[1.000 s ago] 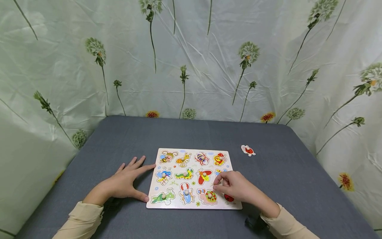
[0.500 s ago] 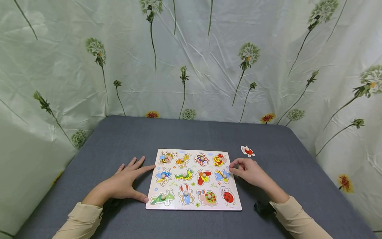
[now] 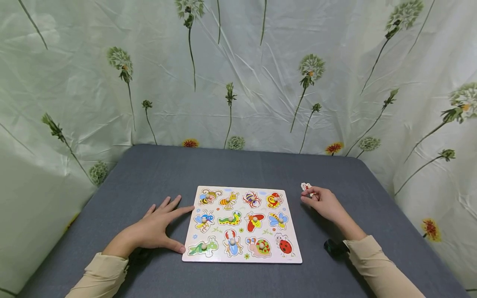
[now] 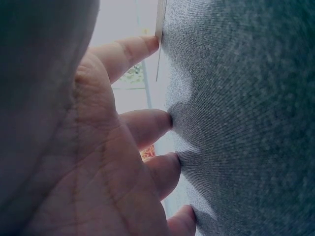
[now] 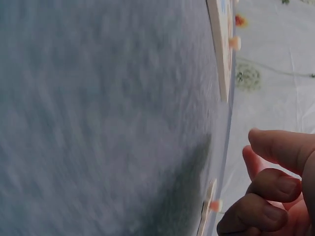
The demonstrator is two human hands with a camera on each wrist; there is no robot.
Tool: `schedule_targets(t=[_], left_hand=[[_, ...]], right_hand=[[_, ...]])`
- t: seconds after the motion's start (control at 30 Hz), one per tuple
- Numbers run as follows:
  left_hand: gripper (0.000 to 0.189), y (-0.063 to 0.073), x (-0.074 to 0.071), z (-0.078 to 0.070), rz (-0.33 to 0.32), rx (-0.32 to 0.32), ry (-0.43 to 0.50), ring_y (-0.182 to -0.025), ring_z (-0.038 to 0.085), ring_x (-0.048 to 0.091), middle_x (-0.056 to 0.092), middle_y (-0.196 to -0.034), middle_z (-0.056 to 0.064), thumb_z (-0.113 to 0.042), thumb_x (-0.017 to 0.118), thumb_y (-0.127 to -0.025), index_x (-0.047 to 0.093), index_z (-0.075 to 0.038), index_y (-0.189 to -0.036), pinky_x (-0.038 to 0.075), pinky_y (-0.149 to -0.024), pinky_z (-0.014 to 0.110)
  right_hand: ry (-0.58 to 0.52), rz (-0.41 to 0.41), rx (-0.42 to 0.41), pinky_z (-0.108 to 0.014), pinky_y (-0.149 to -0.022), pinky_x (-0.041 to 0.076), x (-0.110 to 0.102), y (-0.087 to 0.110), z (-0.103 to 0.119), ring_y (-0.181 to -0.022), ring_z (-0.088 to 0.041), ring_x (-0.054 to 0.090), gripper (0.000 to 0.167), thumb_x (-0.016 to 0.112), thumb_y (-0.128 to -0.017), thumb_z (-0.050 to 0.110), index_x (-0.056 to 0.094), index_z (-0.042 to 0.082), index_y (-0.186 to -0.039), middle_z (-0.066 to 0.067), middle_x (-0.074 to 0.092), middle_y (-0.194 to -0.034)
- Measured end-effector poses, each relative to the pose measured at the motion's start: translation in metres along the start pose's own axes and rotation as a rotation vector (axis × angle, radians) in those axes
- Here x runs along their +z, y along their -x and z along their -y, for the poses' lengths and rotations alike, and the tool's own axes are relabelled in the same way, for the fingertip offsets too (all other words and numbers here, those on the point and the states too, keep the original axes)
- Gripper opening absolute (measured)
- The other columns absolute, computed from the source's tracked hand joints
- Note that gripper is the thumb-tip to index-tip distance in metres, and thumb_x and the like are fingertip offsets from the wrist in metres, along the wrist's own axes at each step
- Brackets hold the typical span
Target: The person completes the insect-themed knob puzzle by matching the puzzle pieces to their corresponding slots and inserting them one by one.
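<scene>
A wooden peg puzzle board (image 3: 220, 231) with bug pictures lies on the table. My left hand (image 3: 158, 227) rests spread at its left side, index fingertip and thumb at the edge; in the left wrist view the other fingertips touch the cloth. A loose ladybug puzzle piece (image 3: 305, 186) lies right of the board, partly hidden behind my right hand (image 3: 324, 203). The right wrist view shows the piece (image 5: 206, 209) flat on the cloth with its knob up, and my thumb and index finger apart with nothing between them. The printed ladybug spot (image 3: 285, 245) at the board's lower right has no knobbed piece in it.
A dark grey cloth covers the table (image 3: 238, 165). Behind it hangs a pale curtain (image 3: 261, 95) with printed dandelions. A black strap-like object (image 3: 335, 248) is at the right wrist. Other knobbed bug pieces, such as the green caterpillar (image 3: 230, 217), sit in the board.
My right hand has moved from over the board's lower right, up and rightward, to the loose ladybug piece. The left hand has stayed in place at the board's edge.
</scene>
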State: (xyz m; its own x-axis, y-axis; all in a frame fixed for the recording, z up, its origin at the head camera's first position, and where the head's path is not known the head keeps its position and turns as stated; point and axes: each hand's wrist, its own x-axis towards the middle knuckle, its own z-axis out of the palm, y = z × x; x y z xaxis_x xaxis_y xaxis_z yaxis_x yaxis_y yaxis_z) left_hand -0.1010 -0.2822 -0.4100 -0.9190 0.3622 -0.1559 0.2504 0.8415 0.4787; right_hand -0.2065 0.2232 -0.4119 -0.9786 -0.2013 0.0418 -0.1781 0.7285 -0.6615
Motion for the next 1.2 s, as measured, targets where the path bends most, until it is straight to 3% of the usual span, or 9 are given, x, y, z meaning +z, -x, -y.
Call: schedule_targets(t=[0.47, 1.2], left_hand=[[0.117, -0.001, 0.001, 0.000, -0.001, 0.000, -0.023, -0.160, 0.063, 0.012, 0.022, -0.176, 0.028, -0.069, 0.094, -0.066, 0.045, -0.032, -0.165, 0.011, -0.116, 0.090], [0.117, 0.001, 0.000, -0.002, 0.001, -0.005, -0.005, -0.161, 0.062, 0.012, 0.022, -0.177, 0.028, -0.067, 0.095, -0.066, 0.045, -0.031, -0.165, 0.010, -0.117, 0.089]], right_hand=[[-0.037, -0.055, 0.059, -0.024, -0.051, 0.032, -0.012, -0.019, -0.021, -0.051, -0.005, 0.038, 0.028, 0.074, -0.101, 0.016, 0.072, -0.006, -0.118, 0.009, 0.044, -0.060], [0.008, -0.012, 0.138, -0.026, -0.050, 0.032, -0.022, -0.034, -0.037, -0.049, -0.006, 0.034, 0.038, 0.069, -0.104, 0.023, 0.068, -0.006, -0.129, 0.010, 0.042, -0.056]])
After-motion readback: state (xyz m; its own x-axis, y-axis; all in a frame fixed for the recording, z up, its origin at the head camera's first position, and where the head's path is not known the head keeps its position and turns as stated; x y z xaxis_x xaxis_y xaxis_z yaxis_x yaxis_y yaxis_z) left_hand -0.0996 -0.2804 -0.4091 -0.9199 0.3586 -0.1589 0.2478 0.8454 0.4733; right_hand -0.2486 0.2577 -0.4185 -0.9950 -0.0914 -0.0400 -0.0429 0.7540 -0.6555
